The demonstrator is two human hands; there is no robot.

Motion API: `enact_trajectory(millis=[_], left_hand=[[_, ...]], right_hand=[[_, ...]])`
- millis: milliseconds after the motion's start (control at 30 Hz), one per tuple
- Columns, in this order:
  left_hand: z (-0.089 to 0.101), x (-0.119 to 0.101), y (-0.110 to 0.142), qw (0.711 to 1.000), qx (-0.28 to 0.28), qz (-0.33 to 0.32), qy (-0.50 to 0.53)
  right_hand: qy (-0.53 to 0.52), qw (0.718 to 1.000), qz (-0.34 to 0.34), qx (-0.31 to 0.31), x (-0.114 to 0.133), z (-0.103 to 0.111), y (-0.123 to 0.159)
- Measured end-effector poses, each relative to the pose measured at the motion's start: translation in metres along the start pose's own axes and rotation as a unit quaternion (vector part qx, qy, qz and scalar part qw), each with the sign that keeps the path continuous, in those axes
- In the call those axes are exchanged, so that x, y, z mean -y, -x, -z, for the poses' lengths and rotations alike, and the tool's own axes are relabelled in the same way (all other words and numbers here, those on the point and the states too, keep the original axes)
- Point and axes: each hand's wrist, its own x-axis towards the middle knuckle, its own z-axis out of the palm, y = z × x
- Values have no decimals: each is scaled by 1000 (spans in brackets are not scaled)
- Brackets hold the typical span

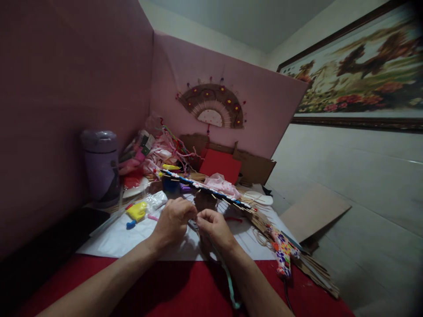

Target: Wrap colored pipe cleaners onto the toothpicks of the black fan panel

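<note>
My left hand (173, 222) and my right hand (216, 229) meet over the front of the white sheet (112, 240), both closed in a pinch with fingertips nearly touching. A mint-green pipe cleaner (228, 281) trails from between them, under my right wrist, down over the red cloth. What lies right at the fingertips is too small and dim to make out. Just beyond my hands a handmade fan (205, 188) is seen nearly edge-on, dark with white and blue trim and thin sticks poking out. A red pipe cleaner (233, 219) lies right of my right hand.
To the right lies a flower-patterned glue gun (282, 253) with its cord, beside cardboard strips (317, 275). At left are yellow clay (137, 211) and a purple flask (101, 169). Pink fabric (161, 152) is heaped behind. A finished fan (211, 103) hangs on the pink panel.
</note>
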Motion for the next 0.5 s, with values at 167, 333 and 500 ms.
enact_trajectory(millis=[167, 333, 500], left_hand=[[3, -6, -1, 988, 22, -45, -146], [5, -7, 0, 968, 46, -115, -220], [1, -2, 0, 999, 16, -25, -26]], right_hand=[[35, 999, 15, -30, -3, -2, 0], [96, 992, 57, -55, -10, -1, -2], [4, 999, 20, -27, -2, 0, 1]])
